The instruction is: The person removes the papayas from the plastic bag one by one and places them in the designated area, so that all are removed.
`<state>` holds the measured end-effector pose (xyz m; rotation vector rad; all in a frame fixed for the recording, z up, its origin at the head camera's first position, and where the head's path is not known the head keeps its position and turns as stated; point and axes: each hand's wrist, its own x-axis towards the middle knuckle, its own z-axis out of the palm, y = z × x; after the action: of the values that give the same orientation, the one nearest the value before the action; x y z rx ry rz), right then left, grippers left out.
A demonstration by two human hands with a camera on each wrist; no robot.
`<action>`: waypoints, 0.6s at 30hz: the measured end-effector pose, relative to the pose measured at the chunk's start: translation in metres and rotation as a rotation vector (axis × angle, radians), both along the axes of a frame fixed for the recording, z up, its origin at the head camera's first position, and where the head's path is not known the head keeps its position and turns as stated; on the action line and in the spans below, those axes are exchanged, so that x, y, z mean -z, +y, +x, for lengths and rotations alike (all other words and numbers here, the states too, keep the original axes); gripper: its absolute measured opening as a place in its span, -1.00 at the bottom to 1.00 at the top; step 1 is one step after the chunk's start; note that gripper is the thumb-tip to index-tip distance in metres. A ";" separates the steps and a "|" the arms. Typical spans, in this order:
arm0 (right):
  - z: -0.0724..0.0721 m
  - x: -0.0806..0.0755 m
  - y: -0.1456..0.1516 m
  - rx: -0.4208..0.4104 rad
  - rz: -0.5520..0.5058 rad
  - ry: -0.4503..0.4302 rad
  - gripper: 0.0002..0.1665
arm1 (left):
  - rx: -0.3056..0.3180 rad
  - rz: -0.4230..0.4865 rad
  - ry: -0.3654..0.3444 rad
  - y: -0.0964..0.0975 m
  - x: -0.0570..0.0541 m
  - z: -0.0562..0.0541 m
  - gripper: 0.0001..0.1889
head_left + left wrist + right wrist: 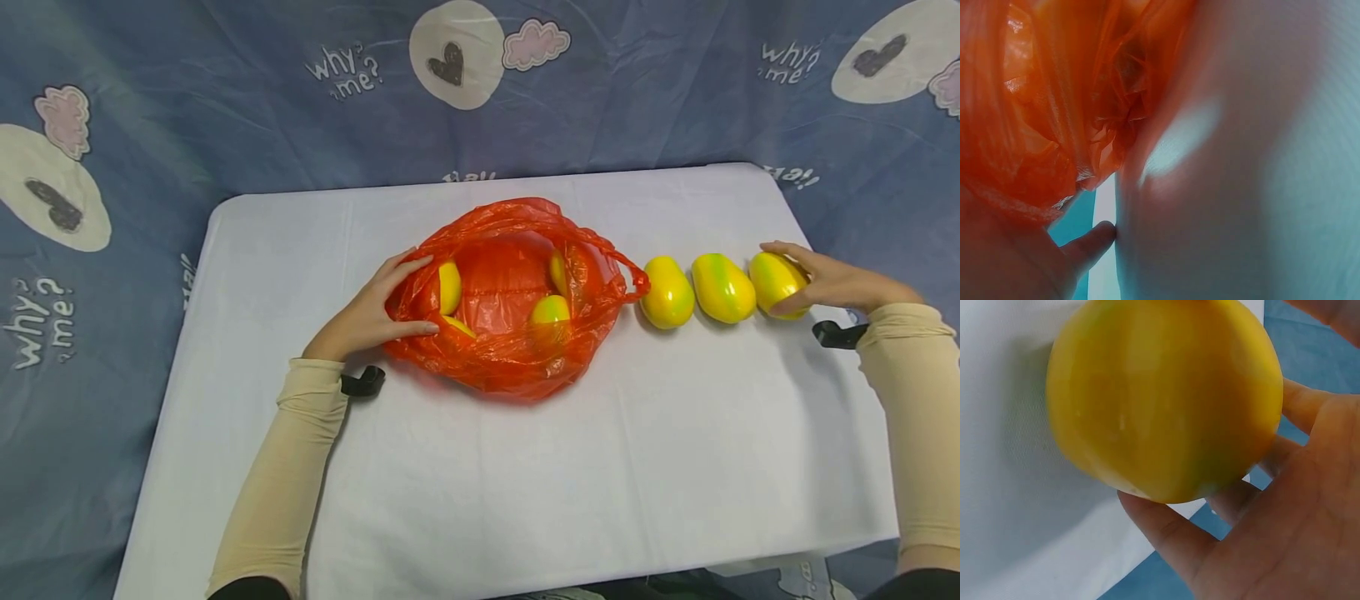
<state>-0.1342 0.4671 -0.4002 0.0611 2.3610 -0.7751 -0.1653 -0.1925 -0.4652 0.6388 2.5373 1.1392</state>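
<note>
Here, left hand (363,315) spread wide against a red plastic bag (487,371), right hand (843,281) gripping a yellow-green mango (774,282), near the tabletop's (525,483) right edge.

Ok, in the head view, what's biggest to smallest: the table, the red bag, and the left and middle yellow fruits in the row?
1. White-covered table
2. Red plastic bag
3. Leftmost row fruit and middle row fruit: these look alike, so I can't rank them.

Blue printed cloth (255,108) spreading beyond table's far and side edges, showing pale ovals (457,29), pink clouds (536,44), white lettering (345,71) (repeating "why me?"). White-covered table (480,475) standing before it, soft shadow (832,425) darkening right side.
</note>
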 end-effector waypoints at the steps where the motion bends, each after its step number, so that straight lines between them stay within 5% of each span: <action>1: 0.000 0.000 -0.001 0.004 0.004 -0.003 0.25 | 0.000 0.001 0.000 0.000 0.000 0.000 0.04; 18: -0.002 0.002 -0.003 -0.003 0.000 0.017 0.24 | 0.002 -0.010 0.000 0.000 -0.001 0.001 0.04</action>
<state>-0.1360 0.4639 -0.4025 0.0513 2.3771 -0.7773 -0.1645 -0.1927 -0.4642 0.6384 2.5405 1.1253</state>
